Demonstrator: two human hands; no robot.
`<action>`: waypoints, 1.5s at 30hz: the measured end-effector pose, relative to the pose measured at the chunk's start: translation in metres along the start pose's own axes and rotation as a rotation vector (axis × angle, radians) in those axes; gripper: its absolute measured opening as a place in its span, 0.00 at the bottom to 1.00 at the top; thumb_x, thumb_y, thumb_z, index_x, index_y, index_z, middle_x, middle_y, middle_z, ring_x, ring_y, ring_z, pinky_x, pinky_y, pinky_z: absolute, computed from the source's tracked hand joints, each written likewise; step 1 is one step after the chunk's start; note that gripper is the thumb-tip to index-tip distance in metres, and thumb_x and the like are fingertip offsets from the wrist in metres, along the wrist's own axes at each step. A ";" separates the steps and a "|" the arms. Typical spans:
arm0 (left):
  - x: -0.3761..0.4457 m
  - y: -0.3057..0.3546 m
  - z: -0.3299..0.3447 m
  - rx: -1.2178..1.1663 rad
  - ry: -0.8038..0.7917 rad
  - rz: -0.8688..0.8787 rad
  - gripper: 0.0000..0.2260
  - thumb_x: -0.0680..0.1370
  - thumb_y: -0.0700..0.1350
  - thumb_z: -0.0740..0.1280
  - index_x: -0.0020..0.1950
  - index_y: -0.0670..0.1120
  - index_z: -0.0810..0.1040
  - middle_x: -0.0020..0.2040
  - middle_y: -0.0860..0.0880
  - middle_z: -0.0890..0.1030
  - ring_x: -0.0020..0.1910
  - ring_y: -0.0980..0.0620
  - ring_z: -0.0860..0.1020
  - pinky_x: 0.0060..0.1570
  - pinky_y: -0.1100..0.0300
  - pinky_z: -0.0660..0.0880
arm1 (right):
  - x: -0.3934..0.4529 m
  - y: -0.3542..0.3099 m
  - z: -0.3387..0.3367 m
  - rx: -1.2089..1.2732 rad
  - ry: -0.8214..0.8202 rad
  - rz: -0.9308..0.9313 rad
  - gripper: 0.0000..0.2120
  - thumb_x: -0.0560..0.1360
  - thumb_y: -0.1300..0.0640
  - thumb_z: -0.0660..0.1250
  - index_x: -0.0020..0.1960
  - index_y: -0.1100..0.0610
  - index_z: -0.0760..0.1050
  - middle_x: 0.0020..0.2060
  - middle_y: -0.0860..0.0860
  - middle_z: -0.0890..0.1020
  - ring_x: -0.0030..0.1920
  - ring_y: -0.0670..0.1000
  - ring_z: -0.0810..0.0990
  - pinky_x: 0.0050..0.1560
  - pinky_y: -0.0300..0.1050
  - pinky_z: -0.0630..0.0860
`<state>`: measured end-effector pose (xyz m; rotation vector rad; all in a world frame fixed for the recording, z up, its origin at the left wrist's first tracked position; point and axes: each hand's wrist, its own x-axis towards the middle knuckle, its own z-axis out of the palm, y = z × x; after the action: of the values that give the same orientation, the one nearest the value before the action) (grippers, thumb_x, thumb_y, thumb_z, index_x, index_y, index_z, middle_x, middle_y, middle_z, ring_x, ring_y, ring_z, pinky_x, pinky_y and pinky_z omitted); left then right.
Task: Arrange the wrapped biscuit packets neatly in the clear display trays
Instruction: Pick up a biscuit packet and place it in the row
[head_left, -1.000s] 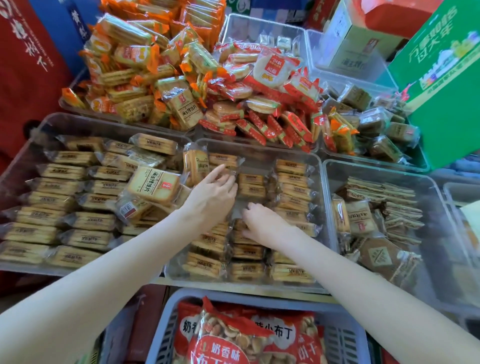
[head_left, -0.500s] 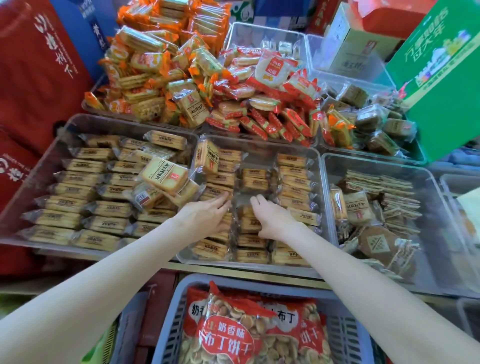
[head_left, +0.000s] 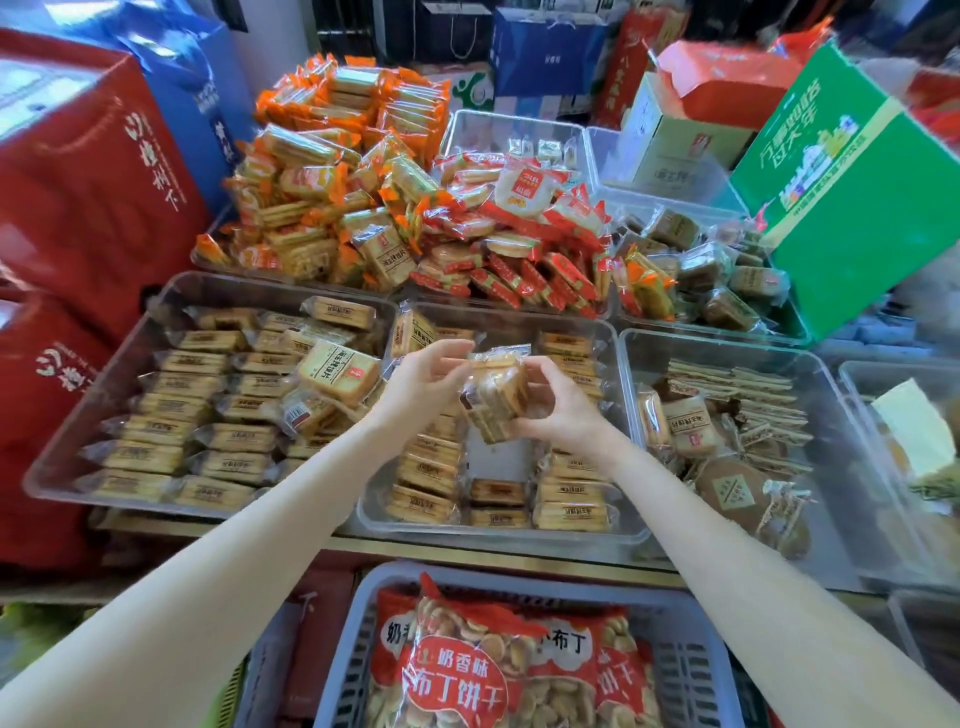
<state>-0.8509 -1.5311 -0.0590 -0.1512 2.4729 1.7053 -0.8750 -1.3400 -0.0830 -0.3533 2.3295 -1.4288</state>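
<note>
Left clear plastic tray (head_left: 67, 457) holds rowed tan biscuit packets. Left hand (head_left: 422, 385) and right hand (head_left: 563, 410), fingers clamped, hold a clear-wrapped tan biscuit packet (head_left: 493, 397) above the middle clear tray (head_left: 498, 535). Green carton (head_left: 852, 192) stands far right.

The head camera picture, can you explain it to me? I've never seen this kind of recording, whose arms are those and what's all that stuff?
No machine here: a person wears a camera on the head, looking forward and down, so the two bare arms are their own. The right hand grips a small bunch of wrapped biscuit packets, lifted above the middle clear tray; the left hand pinches the wrapper at the top. That tray holds rows of the same packets with a bare gap in the middle column. The left tray is nearly full; the right tray holds other wrapped snacks. Behind lie heaps of orange and red packets. Nearest the camera is a grey basket with a big red biscuit bag.
</note>
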 end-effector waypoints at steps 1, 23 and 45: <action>0.001 0.009 -0.004 -0.100 0.035 -0.010 0.12 0.78 0.42 0.65 0.62 0.45 0.75 0.51 0.48 0.81 0.42 0.56 0.79 0.44 0.61 0.78 | -0.004 -0.007 -0.002 0.067 0.007 -0.004 0.31 0.66 0.59 0.77 0.63 0.49 0.66 0.57 0.49 0.75 0.60 0.49 0.74 0.62 0.42 0.72; -0.044 0.111 -0.044 -0.363 -0.021 0.165 0.06 0.76 0.38 0.67 0.52 0.41 0.80 0.49 0.44 0.82 0.44 0.53 0.82 0.50 0.61 0.79 | -0.073 -0.092 -0.058 0.244 0.186 -0.214 0.31 0.70 0.59 0.71 0.70 0.52 0.65 0.57 0.49 0.74 0.53 0.44 0.80 0.47 0.35 0.77; -0.078 0.126 -0.052 0.200 -0.044 0.433 0.17 0.74 0.41 0.70 0.62 0.48 0.73 0.57 0.49 0.79 0.52 0.52 0.79 0.48 0.65 0.76 | -0.107 -0.132 -0.064 -0.058 0.126 -0.252 0.28 0.71 0.58 0.73 0.66 0.49 0.67 0.54 0.50 0.76 0.52 0.52 0.80 0.52 0.40 0.78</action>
<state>-0.7970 -1.5345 0.0883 0.4691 2.7683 1.5532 -0.8059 -1.3051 0.0811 -0.6081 2.5035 -1.5391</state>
